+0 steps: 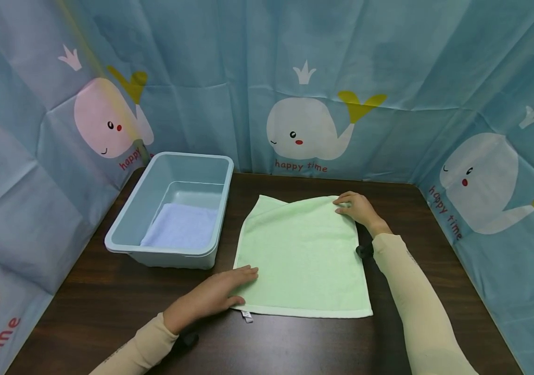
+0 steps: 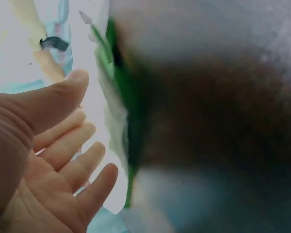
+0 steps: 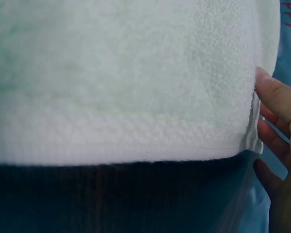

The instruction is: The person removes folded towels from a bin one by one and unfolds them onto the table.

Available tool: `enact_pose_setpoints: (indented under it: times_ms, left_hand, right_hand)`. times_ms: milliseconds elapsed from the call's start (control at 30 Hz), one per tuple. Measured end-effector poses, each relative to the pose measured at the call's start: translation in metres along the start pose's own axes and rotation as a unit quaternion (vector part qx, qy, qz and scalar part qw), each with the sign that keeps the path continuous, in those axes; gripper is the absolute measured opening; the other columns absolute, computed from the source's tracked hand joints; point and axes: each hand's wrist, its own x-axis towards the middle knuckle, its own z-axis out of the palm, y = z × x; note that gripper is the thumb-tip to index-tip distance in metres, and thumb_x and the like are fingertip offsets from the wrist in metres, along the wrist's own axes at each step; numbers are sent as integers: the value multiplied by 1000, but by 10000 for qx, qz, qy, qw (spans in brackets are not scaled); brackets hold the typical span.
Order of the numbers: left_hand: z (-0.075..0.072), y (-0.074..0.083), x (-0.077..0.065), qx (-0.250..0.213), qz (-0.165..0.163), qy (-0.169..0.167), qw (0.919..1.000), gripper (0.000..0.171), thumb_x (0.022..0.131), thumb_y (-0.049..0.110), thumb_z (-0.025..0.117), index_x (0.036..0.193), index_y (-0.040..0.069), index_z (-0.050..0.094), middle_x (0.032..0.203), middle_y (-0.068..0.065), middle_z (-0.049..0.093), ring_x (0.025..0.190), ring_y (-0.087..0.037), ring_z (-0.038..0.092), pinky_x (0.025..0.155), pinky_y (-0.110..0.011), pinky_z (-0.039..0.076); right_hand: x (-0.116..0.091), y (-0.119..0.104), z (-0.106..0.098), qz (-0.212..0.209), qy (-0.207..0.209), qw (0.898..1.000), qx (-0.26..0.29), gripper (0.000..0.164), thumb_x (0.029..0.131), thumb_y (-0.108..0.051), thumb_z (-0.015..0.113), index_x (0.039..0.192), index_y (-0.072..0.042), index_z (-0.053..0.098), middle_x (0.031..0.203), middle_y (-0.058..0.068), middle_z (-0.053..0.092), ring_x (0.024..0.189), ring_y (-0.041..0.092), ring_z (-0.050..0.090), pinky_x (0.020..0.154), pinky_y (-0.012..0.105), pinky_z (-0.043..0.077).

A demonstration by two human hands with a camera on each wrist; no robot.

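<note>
A light green towel (image 1: 302, 260) lies on the dark wooden table, its far edge uneven, with a corner showing from beneath at the far left. At the far right corner my right hand (image 1: 357, 210) pinches the towel; the right wrist view has the thumb (image 3: 276, 94) on the near face and fingers behind the edge. My left hand (image 1: 215, 292) rests at the towel's lower left edge with fingers extended. In the left wrist view that hand (image 2: 53, 160) has loosely spread fingers. A small white label (image 1: 246, 316) sticks out at the near left corner.
Left of the towel stands a light blue plastic basin (image 1: 222, 203). Inside it lies a folded lavender cloth (image 1: 180, 226). Blue curtains (image 1: 201, 120) with whale prints enclose the table (image 1: 295, 344) at the back and both sides.
</note>
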Motion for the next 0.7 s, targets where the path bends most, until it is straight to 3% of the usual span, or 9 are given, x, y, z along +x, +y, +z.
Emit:
enact_pose_setpoints:
  times_ms: [200,367,700]
  left_hand:
    - [7,3,1,305,-251,-243,9989,68,86,22,75,146,5,48,157,-6,43,146,-25,40,111,-44,44]
    - [8,5,2,363,-288,-244,9986,68,87,23,74,147,5,48,158,-6,42,146,-25,40,110,-44,44]
    - [5,6,0,336,-295,-274,9986,68,86,21,75,146,6,48,157,-5,43,146,-24,41,111,-44,44]
  right_hand:
    - [3,-6,-5,144,-149,9995,-257,36,93,-21,69,128,-11,68,142,16,51,132,40,47,107,56,43]
    - [9,-31,-8,80,24,9981,-614,30,94,-19,68,122,-10,71,129,15,62,117,35,57,96,51,51]
    - [48,-121,49,-933,-280,9949,272,36,94,-23,68,128,-8,67,126,10,68,110,26,67,92,42,56]
